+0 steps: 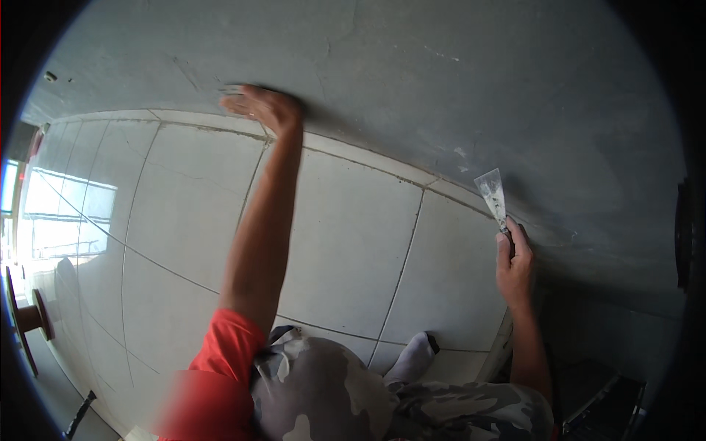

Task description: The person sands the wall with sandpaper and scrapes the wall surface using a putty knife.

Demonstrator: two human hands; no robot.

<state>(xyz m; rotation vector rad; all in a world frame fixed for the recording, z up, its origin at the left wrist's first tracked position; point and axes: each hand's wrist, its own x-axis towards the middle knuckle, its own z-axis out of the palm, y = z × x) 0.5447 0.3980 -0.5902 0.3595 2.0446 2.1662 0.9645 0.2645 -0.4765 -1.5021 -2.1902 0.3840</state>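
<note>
My left hand [267, 107] lies against the grey wall [397, 71], just above the pale tile skirting [353, 151]. Its fingers stretch to the left and are blurred; I see nothing held in it. In my right hand [515, 270] is a putty knife [492, 193], gripped by its dark handle. The metal blade, stained with whitish residue, points up and stands close to the wall; whether it touches cannot be told. Pale scuffs and small chipped spots [461, 160] mark the wall left of the blade.
Light floor tiles [347, 231] with dark joints run along the wall. My bent knee [325, 386] in camouflage cloth and a socked foot [413, 355] are below. Brown round-ended objects [30, 320] stand at the far left. A dark frame-like object [601, 408] lies lower right.
</note>
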